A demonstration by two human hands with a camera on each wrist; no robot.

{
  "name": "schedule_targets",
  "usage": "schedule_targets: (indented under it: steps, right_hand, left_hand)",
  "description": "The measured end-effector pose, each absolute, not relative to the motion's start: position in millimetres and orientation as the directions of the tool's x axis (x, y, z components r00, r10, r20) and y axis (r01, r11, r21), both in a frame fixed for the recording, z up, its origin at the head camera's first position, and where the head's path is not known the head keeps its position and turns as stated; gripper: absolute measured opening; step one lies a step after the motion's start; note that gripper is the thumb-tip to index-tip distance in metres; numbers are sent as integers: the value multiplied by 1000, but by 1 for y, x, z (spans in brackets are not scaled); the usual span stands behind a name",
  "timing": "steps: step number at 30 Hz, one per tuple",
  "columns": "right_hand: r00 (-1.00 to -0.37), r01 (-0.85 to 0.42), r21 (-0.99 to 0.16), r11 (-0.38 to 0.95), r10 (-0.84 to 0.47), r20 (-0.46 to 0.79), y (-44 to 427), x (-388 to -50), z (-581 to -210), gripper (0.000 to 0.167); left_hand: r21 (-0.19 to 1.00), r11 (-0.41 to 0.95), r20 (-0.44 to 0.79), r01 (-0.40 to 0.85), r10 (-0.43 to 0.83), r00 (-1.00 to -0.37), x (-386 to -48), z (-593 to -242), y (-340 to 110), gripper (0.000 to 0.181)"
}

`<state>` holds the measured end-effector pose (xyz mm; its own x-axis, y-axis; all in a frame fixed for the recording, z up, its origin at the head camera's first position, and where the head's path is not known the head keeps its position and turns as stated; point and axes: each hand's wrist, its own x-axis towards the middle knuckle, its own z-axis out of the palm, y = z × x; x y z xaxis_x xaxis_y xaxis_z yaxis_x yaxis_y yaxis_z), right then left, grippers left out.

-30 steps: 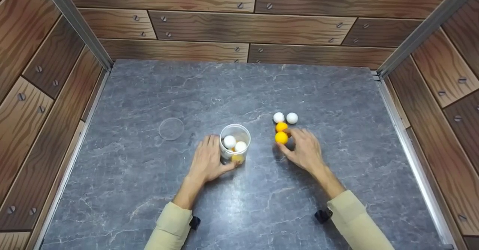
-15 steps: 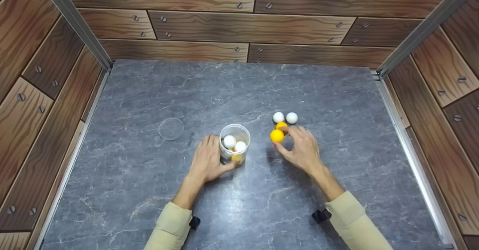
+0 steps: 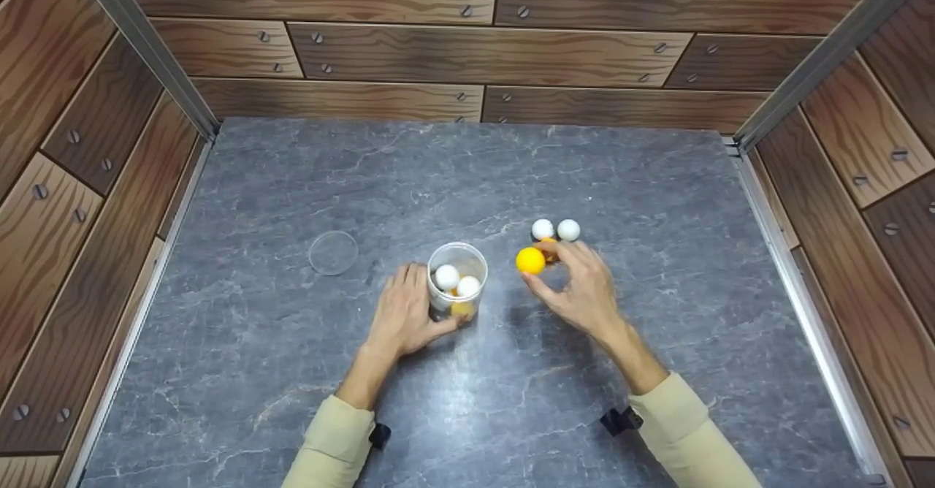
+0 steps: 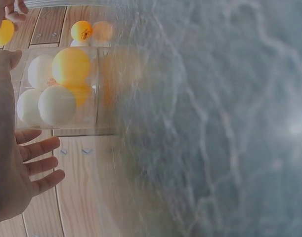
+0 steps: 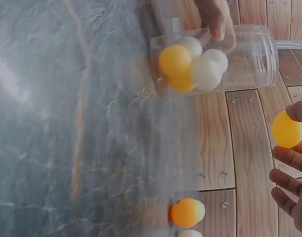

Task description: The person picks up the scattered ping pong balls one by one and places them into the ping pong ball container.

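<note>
The right hand [image 3: 584, 294] pinches an orange ball [image 3: 530, 261] between its thumb, on the near side, and a fingertip on the far side; in the right wrist view its other fingers reach out past the ball, spread a little apart. That ball is lifted clear of the table [image 3: 292, 181]. Left of the pinch, near it but apart, stands the jar [image 3: 459, 256], clear, open at the top and upright. The left hand [image 3: 404, 313] grips it, fingers along the wall farther from the pinch and thumb across the near side. Inside, low down and well under the rim, are white balls [image 3: 447, 277] and orange ones, three white and two orange by the wrist views. Just beyond the pinch, on the table, a loose orange ball [image 5: 185, 213] is partly hidden from the head view by the right hand's fingers; the left wrist view shows a dark print on it. Past it, farther from the person, sit two loose white balls [image 3: 543, 229] side by side. Left of the left hand's grip and a little beyond it, a clear disc [image 3: 334, 253] lies flat. Behind both grips run pale sleeves [image 3: 340, 429], each with a black device [image 3: 380, 435] at the cuff.
</note>
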<state>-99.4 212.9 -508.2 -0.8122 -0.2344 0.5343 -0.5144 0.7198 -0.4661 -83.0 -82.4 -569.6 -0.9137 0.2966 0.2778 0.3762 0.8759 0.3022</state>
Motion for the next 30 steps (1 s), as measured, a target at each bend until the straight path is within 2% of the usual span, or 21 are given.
schedule_targets:
  steps: [7,20,30]
  right_hand:
    - [-771,-567,-442,695,-261,580,206,-102,-497,44]
    - [-737,-624,-424,656,-313,599,187,-103,-474,41]
    - [-670,-697,-342,631,-401,625,170,-108,-472,44]
  left_hand:
    - [296,884,255,362,292,-922,-83,-569,-82,91]
    - [300,885,262,356,282,-923,-84,-569,-81,92]
    - [280,890,256,360,292,-921,-83,-569,-82,91]
